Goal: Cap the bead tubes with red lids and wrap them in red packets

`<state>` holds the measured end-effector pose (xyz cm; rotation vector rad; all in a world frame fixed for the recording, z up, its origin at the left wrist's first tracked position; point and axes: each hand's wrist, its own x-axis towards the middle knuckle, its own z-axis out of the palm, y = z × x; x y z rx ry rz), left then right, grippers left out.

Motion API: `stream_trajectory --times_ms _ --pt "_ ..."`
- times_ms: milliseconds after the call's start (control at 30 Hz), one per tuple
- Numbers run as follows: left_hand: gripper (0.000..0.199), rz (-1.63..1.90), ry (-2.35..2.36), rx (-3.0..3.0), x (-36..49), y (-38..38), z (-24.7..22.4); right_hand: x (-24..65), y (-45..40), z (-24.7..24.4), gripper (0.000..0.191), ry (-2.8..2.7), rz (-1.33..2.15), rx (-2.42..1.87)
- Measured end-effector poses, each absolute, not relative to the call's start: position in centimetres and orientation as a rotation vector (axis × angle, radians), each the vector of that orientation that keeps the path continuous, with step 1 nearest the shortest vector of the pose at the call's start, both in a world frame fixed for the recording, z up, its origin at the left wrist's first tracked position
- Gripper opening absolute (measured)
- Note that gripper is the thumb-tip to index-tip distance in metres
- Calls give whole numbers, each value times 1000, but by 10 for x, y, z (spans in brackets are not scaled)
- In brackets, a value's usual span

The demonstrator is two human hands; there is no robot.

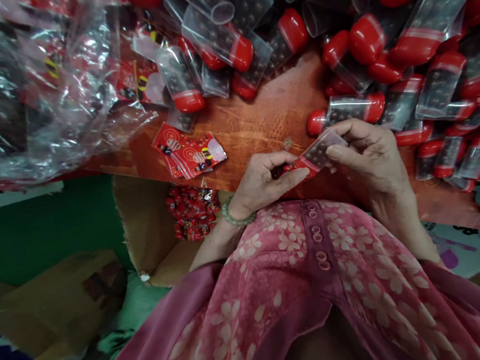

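Observation:
Between my two hands is a clear plastic tube (317,152) with dark beads or pellets inside and a red end toward the left. My left hand (263,182), with a green bead bracelet at the wrist, is closed on the red end. The fingers and thumb of my right hand (364,151) pinch the clear end. Just beyond my right hand lies another filled tube (351,108) with red ends. Left of my left hand, a few red printed cards (191,151) lie overlapping on the table. My palms are hidden.
Piles of red-capped tubes (432,83) cover the right and back of the orange-brown table (259,120). Clear plastic bags (61,96) fill the back left. Below the table edge, an open cardboard box (141,226) holds many small red packets (194,211).

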<state>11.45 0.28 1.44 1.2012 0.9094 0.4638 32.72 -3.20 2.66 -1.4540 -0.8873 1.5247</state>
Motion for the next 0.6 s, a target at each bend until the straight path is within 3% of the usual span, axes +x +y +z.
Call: stream_trajectory --times_ms 200,600 --pt "38 351 810 1465 115 14 20 323 -39 27 19 -843 1518 -1444" --pt "33 222 808 1396 118 19 13 321 -45 24 27 -777 1682 -1396"
